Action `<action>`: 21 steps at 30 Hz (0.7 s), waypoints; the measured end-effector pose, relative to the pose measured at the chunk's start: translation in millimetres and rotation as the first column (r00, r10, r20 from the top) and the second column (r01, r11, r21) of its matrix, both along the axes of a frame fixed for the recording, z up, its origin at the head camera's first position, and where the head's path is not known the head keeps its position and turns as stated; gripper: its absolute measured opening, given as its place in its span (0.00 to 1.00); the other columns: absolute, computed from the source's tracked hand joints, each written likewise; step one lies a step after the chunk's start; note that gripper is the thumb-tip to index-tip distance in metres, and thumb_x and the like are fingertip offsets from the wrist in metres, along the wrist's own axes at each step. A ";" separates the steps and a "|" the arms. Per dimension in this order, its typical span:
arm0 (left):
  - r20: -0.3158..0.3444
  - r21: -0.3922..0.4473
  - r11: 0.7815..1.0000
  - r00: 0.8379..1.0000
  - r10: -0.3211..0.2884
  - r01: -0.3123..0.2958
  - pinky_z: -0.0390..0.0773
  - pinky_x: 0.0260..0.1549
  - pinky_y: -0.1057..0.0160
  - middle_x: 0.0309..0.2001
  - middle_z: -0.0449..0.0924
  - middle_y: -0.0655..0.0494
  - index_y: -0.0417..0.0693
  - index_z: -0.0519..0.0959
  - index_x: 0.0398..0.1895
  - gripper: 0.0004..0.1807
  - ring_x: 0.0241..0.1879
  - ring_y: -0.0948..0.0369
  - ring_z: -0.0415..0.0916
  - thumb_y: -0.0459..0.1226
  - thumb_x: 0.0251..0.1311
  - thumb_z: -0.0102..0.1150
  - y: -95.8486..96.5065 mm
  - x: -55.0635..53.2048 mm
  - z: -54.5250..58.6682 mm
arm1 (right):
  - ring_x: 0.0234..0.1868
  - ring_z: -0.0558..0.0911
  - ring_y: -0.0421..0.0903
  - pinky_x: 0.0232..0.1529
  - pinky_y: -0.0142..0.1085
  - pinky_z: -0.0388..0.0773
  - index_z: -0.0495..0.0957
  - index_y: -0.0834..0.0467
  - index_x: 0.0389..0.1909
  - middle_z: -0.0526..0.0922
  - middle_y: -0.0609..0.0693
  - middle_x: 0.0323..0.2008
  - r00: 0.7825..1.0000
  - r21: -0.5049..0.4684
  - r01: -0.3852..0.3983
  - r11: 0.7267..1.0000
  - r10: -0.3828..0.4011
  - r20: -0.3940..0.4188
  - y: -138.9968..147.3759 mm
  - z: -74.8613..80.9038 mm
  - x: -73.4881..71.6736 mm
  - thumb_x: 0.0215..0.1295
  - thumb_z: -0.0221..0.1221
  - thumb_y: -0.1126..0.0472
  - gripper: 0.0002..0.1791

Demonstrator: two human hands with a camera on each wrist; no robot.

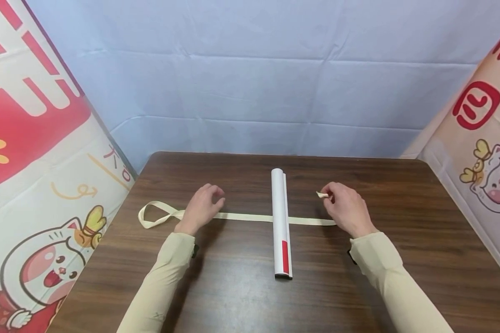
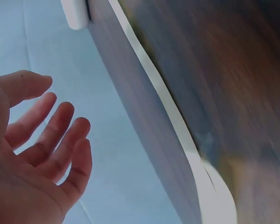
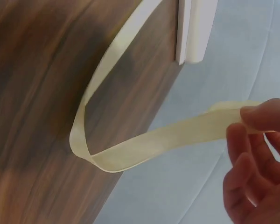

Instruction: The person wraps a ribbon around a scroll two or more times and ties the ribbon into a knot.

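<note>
A pale yellow ribbon point(image 1: 246, 217) runs left to right across the table, passing beneath a rolled white paper tube point(image 1: 280, 208) with a red patch near its close end. My right hand point(image 1: 347, 206) pinches the ribbon's right end between thumb and index finger, raised off the table; in the right wrist view the ribbon point(image 3: 163, 140) curves down from the fingertips. Above the ribbon's left part hovers my left hand point(image 1: 202, 208), its fingers loosely bent and holding nothing, as the left hand point(image 2: 46, 149) in its wrist view confirms. The ribbon's left end lies in a loop.
The dark wooden table point(image 1: 233, 300) has rounded far corners. Behind it hangs a pale blue cloth point(image 1: 250, 92). Printed banners with cartoon cats stand on both sides, the left banner point(image 1: 46, 259) close to the table's left edge.
</note>
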State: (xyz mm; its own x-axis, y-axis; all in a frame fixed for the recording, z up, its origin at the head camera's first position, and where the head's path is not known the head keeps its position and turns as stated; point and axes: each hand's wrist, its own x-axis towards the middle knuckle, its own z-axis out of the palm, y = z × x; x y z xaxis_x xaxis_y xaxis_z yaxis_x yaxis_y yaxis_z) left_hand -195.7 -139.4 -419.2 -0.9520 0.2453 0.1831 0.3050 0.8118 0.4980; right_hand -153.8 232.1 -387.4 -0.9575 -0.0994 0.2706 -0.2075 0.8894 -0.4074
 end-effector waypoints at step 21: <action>-0.199 -0.024 0.953 0.933 -0.301 0.302 0.77 0.34 0.63 0.40 0.80 0.54 0.50 0.73 0.59 0.24 0.35 0.60 0.79 0.39 0.59 0.63 78.2 19.1 18.7 | 0.23 0.74 0.38 0.25 0.34 0.70 0.72 0.51 0.35 0.78 0.42 0.23 0.951 0.090 -0.272 0.958 0.282 -0.129 -69.1 0.8 6.3 0.55 0.64 0.67 0.13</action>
State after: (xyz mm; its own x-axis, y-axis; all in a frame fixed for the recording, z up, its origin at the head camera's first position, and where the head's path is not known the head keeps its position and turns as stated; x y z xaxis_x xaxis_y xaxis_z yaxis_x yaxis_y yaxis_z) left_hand -176.6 -61.2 -400.6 -0.7775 0.5134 0.3632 0.6280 0.6632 0.4072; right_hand -147.5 163.0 -386.6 -0.8432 -0.3787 0.3815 -0.4994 0.8145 -0.2952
